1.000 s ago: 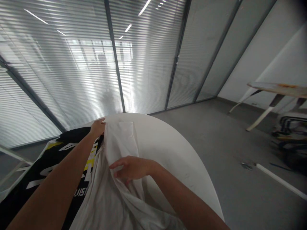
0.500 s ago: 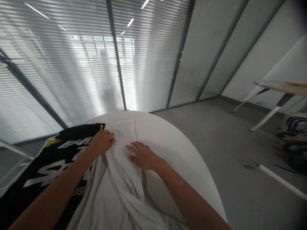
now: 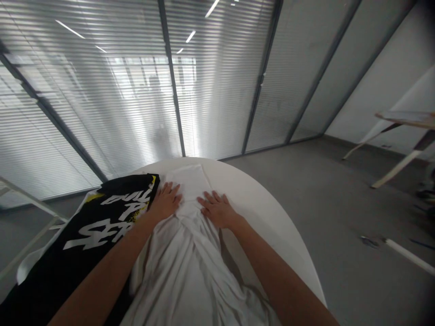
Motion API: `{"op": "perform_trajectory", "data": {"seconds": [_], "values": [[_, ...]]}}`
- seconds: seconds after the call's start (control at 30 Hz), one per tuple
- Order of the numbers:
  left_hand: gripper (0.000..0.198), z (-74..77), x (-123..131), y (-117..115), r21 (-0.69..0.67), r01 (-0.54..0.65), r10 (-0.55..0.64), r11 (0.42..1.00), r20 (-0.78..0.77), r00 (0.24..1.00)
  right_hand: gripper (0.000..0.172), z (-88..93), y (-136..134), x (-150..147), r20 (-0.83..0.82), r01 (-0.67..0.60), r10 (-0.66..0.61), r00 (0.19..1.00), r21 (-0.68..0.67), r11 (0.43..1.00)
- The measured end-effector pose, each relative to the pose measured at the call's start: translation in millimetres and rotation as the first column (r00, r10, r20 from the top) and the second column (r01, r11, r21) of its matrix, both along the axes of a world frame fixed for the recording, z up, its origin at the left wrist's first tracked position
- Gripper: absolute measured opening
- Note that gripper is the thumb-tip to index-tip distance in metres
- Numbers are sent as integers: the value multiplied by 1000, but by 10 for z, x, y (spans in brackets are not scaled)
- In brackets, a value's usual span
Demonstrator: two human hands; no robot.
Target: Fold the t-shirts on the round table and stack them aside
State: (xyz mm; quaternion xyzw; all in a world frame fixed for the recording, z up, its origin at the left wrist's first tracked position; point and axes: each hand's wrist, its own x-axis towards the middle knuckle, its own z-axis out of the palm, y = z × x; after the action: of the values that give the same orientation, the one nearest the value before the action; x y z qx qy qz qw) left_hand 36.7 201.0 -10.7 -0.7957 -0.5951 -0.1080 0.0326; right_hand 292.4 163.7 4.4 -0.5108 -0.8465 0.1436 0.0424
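Observation:
A white garment (image 3: 190, 253) lies stretched along a round white table (image 3: 272, 217), its far end flat near the table's far edge. My left hand (image 3: 167, 200) rests flat on the garment's left side with fingers spread. My right hand (image 3: 217, 209) lies flat on its right side, fingers stretched out. The two hands sit side by side, a small gap of cloth between them. Neither hand holds anything.
A black garment (image 3: 84, 231) with white and yellow lettering lies on the table's left half, touching the white one. Glass walls with blinds (image 3: 136, 90) stand behind the table. A second table (image 3: 408, 122) stands at the right. A white tube (image 3: 408, 256) lies on the grey floor.
Both hands let go of the lifted white cloth, moved toward the far end and now press it flat. The garment has gone from bunched to stretched out.

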Motion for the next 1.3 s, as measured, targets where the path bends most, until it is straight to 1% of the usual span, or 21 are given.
{"op": "perform_trajectory", "data": {"seconds": [0.07,0.13,0.2,0.3,0.37,0.43,0.53,0.63,0.77,0.87,0.93,0.97,1.03,1.13,1.2,1.3], "values": [[52,35,88,-108,8,6,-7,1000,17,1000,53,-21,32,65,2,72,-72,997,39,997],[50,80,109,-254,-36,28,-27,999,29,999,52,-53,57,101,-6,136,-136,991,101,986],[49,120,69,-431,-84,64,-61,994,34,998,51,-78,80,109,-7,206,-207,978,165,965],[48,132,-35,-733,-107,127,-123,986,41,992,50,-73,102,80,-4,292,-300,954,251,923],[49,102,-90,-942,-121,150,-146,981,41,988,49,-32,94,45,-11,301,-311,950,278,912],[51,53,-121,-1128,-136,155,-155,978,17,988,47,34,61,5,-9,287,-296,955,276,917],[54,-17,-137,-1307,-138,139,-144,981,-28,989,42,157,-47,-53,-7,258,-265,964,265,929],[55,-48,-144,-1337,-130,135,-143,982,-52,988,42,280,-251,-72,4,212,-218,976,215,953],[55,-37,-182,-1222,-130,139,-149,982,-70,986,54,370,-682,-34,19,111,-113,993,95,989],[54,-16,-230,-1128,-153,117,-127,981,-58,990,68,334,-1025,-46,20,52,-53,998,44,998],[54,-14,-261,-1102,-166,110,-118,980,-41,992,76,258,-1184,-96,38,40,-41,998,27,999],[54,-18,-273,-1103,-163,109,-116,981,-33,993,77,208,-1231,-128,48,45,-47,998,29,999],[53,-34,-284,-1128,-133,111,-116,985,-30,993,73,105,-1257,-187,63,65,-69,996,59,996],[49,-41,-258,-1184,-69,95,-98,993,-42,994,62,-6,-1160,-217,58,71,-78,995,125,990],[48,-5,-212,-1226,-34,70,-71,997,-54,996,57,-28,-1058,-187,57,42,-51,997,159,986],[48,110,-107,-1352,12,39,-38,999,-48,998,56,-11,-959,-99,58,-7,-4,998,194,981]]}}
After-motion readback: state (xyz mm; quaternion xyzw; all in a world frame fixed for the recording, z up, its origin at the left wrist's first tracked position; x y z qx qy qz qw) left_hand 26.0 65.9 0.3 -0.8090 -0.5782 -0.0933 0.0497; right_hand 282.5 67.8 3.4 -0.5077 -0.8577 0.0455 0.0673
